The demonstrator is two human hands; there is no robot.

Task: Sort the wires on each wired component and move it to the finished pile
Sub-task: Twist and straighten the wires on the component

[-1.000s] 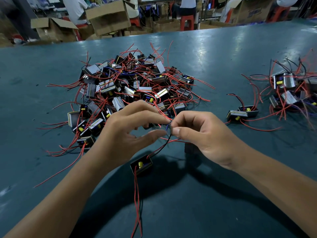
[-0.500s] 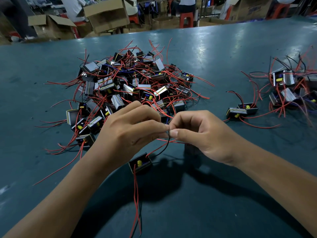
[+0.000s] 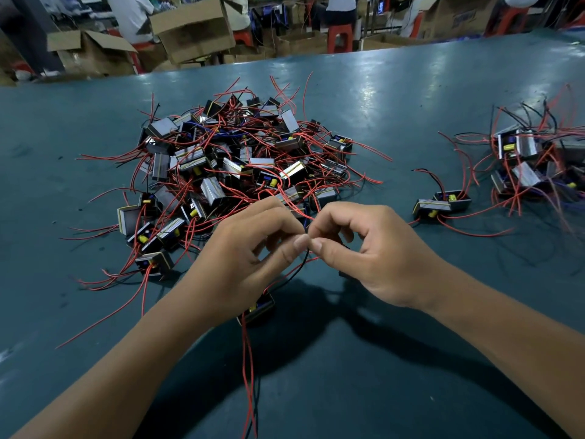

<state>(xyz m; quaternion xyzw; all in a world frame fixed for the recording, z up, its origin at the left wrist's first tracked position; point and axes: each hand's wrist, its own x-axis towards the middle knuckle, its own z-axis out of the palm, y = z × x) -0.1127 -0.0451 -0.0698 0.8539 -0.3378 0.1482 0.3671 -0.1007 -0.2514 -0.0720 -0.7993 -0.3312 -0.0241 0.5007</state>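
Both hands, left hand (image 3: 250,251) and right hand (image 3: 364,248), held a pinching grip on one component's (image 3: 258,308) wires (image 3: 297,270), seemingly black; big unsorted pile (image 3: 234,172) remained, small finished pile (image 3: 535,166) on counter (image 3: 395,99)

A teal table (image 3: 411,99) bears a large component pile (image 3: 240,166) and a smaller pile (image 3: 531,166).

I see the black component (image 3: 260,308) hanging just above the bench by its black wire (image 3: 296,270), red wires (image 3: 248,369) trailing toward me. Behind it lies the big unsorted heap (image 3: 234,166), red leads splayed everywhere. The finished pile (image 3: 531,166) sits far right, two strays (image 3: 441,204) just left of it.
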